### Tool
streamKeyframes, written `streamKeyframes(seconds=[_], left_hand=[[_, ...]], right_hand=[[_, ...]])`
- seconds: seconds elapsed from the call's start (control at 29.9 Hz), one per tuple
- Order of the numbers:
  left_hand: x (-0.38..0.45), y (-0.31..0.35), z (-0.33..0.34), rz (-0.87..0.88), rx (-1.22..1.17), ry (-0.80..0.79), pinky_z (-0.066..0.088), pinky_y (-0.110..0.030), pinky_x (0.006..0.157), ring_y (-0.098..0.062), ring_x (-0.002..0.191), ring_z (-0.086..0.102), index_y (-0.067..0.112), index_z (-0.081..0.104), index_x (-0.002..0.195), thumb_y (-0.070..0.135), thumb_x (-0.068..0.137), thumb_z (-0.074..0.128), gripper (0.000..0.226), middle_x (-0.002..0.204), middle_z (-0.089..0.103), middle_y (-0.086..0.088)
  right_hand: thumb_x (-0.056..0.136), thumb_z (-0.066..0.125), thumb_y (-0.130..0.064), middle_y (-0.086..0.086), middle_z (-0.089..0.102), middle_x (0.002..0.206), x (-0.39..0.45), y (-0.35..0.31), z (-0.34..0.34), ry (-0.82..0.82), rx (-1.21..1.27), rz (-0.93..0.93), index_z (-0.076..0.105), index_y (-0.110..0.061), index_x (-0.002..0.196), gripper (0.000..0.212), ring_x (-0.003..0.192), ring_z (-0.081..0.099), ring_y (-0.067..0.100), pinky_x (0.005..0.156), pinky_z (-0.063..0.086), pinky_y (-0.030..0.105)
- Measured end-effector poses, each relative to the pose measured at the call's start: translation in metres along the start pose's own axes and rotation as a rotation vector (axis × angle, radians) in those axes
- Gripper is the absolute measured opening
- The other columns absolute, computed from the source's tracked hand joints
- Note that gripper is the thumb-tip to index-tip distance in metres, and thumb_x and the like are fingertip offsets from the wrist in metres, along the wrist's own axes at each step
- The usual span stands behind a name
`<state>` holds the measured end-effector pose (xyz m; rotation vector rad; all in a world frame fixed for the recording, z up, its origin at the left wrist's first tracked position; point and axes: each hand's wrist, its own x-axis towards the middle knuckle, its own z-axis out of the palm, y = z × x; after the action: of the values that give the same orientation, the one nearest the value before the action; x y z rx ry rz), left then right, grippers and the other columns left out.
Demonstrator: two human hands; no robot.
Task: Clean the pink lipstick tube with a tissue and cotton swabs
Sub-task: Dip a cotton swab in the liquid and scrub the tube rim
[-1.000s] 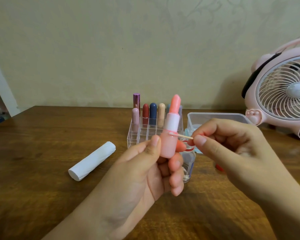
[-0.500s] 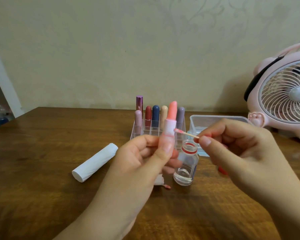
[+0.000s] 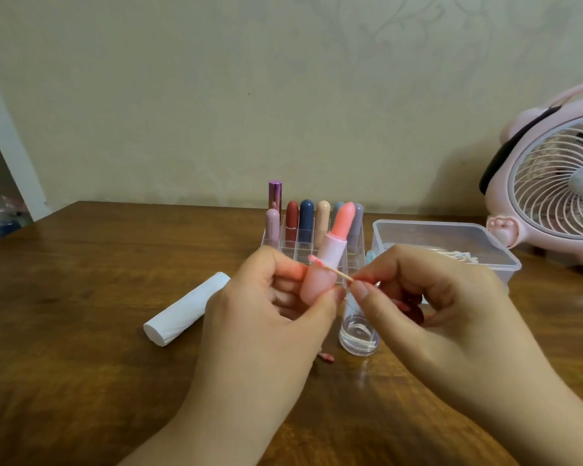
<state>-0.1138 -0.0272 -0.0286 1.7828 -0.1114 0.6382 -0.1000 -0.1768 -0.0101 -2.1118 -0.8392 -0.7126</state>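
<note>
Clear box (image 3: 401,230) holds cotton swabs (image 3: 458,255).

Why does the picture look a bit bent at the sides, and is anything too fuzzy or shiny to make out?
Head view: the wide lens bows the pink fan at the right edge. Light is soft and dim, with a faint fan shadow on the wall. The clear bottle shows small glints. The lipstick tube and cotton swab are slightly soft, though readable.

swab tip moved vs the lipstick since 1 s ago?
Yes. The cotton swab tip has crossed from the pink lipstick tube's right side to its left edge.
</note>
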Motion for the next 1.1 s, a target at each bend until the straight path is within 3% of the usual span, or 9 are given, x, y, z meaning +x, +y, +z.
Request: streamKeyframes(seconds=[0.13,0.3,0.4,0.54,0.74,0.87,0.97,1.1], left_hand=[[0.011,-0.007,-0.004,-0.128,-0.055,0.003,0.052,-0.019,0.059,-0.004,0.066,0.069,0.032,0.061,0.081,0.020,0.070,0.075,0.021,0.073,0.073,0.012],[0.026,-0.020,-0.011,-0.255,0.047,-0.048,0.054,-0.024,0.069,-0.005,0.072,0.069,0.036,0.055,0.080,0.021,0.081,0.067,0.018,0.082,0.070,0.014],[0.031,-0.028,-0.011,-0.263,0.142,-0.034,0.044,-0.015,0.063,0.001,0.077,0.058,0.035,0.054,0.089,0.021,0.082,0.066,0.020,0.085,0.061,0.018],[0.036,-0.044,-0.010,-0.233,0.317,0.002,0.038,-0.016,0.058,-0.005,0.072,0.051,0.022,0.063,0.107,0.021,0.081,0.067,0.026,0.085,0.060,0.011],[0.041,-0.060,-0.009,-0.206,0.567,-0.020,0.035,-0.012,0.055,-0.004,0.062,0.049,0.015,0.067,0.102,0.024,0.083,0.066,0.021,0.079,0.058,0.007],[0.042,-0.068,-0.009,-0.235,0.651,-0.072,0.041,-0.017,0.055,-0.009,0.066,0.058,0.016,0.067,0.088,0.028,0.084,0.063,0.013,0.076,0.066,0.003],[0.042,-0.072,-0.010,-0.248,0.680,-0.090,0.046,-0.022,0.057,-0.014,0.067,0.062,0.012,0.065,0.079,0.029,0.086,0.058,0.019,0.073,0.069,-0.004],[0.041,-0.073,-0.010,-0.244,0.705,-0.117,0.038,-0.022,0.051,-0.019,0.066,0.061,0.008,0.061,0.075,0.031,0.088,0.052,0.028,0.070,0.067,-0.010]], right_hand=[[0.078,0.063,-0.028,-0.001,0.056,0.063,0.001,0.006,-0.004,0.018,-0.022,0.074,0.061,-0.024,0.066,0.013,0.050,0.044,0.003,0.048,0.034,0.006],[0.081,0.068,-0.023,-0.007,0.055,0.055,0.003,0.015,-0.005,-0.023,0.011,0.195,0.064,-0.025,0.067,0.014,0.047,0.046,0.002,0.046,0.033,0.005],[0.081,0.065,-0.023,-0.008,0.054,0.052,0.003,0.018,0.000,-0.063,0.027,0.255,0.063,-0.026,0.067,0.014,0.045,0.045,0.003,0.045,0.034,0.006],[0.082,0.062,-0.025,-0.006,0.060,0.064,0.003,0.017,0.002,-0.118,0.037,0.298,0.064,-0.027,0.072,0.010,0.049,0.049,0.001,0.047,0.039,0.008],[0.083,0.062,-0.025,-0.013,0.063,0.071,0.002,0.015,0.003,-0.141,0.038,0.315,0.063,-0.028,0.074,0.010,0.053,0.053,-0.001,0.050,0.041,0.007],[0.082,0.062,-0.026,-0.016,0.063,0.069,0.001,0.014,0.005,-0.163,0.046,0.314,0.063,-0.029,0.073,0.010,0.053,0.054,-0.001,0.050,0.041,0.007],[0.082,0.063,-0.026,-0.011,0.064,0.073,0.000,0.014,0.006,-0.165,0.026,0.292,0.064,-0.029,0.073,0.010,0.056,0.055,0.003,0.050,0.042,0.009],[0.081,0.062,-0.027,-0.009,0.063,0.072,0.000,0.012,0.008,-0.174,0.018,0.270,0.063,-0.027,0.072,0.010,0.056,0.053,0.004,0.049,0.041,0.009]])
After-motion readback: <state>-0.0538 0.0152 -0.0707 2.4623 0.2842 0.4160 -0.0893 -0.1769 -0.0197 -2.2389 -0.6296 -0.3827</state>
